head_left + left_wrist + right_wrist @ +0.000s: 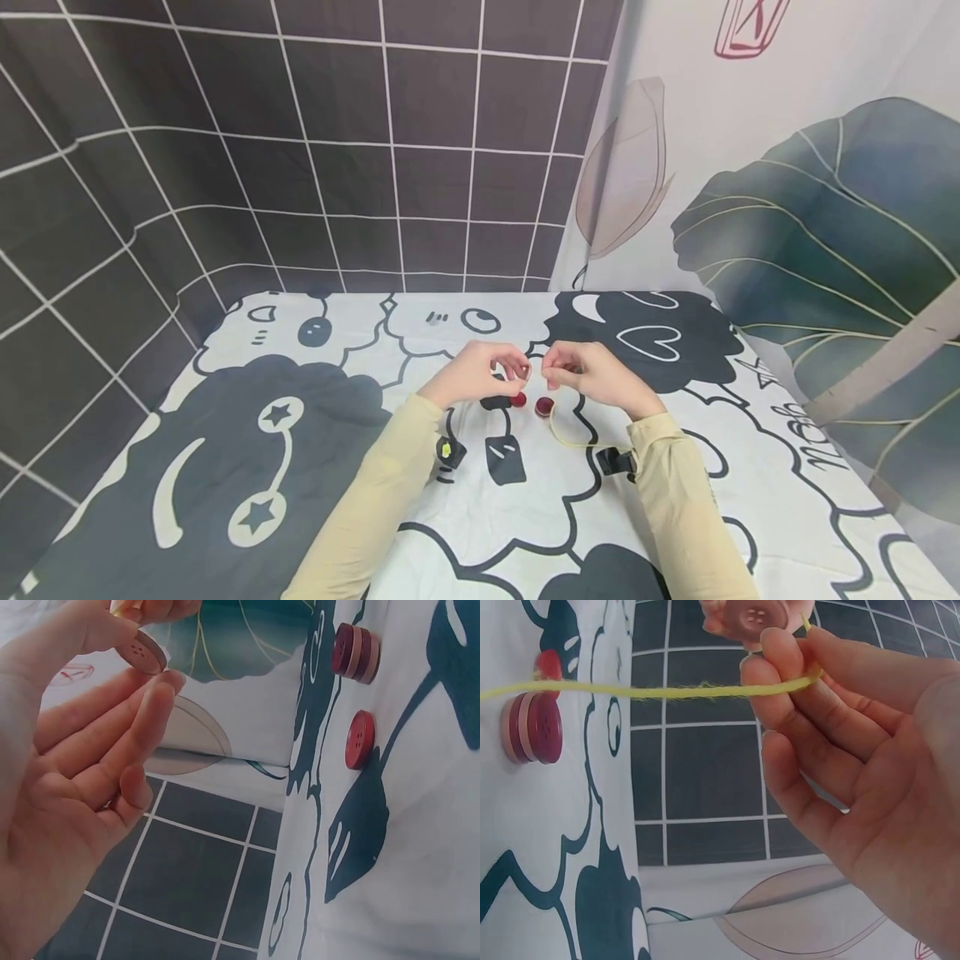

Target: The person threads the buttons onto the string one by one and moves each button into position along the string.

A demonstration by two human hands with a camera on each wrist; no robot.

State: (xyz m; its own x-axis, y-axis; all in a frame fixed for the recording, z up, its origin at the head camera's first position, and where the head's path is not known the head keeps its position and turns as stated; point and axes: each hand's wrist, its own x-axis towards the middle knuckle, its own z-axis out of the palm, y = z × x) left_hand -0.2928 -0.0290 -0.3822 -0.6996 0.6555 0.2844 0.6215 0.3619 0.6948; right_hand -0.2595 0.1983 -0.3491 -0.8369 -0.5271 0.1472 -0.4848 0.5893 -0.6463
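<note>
My left hand (pixel 487 372) pinches a dull pink-brown button (pixel 141 652) by its edge, thumb against fingers, above the cloth. The small holes in its face show in both wrist views. Facing it closely, my right hand (pixel 597 377) pinches a yellow yarn (pixel 705 692) near its end. A short tip of yarn sticks up past the right fingers, close to the button. Below the hands a stack of dark red and pink buttons (pixel 356 654) lies on the cloth. Beside that stack is a single bright red button (pixel 361 739). Whether the yarn passes through the stack, I cannot tell.
A black-and-white cartoon cloth (pixel 510 525) covers the table. Behind it hangs a dark curtain with white grid lines (pixel 435 183), and to the right a pale one with large leaves (pixel 825 217). The yarn loops down beside the right forearm.
</note>
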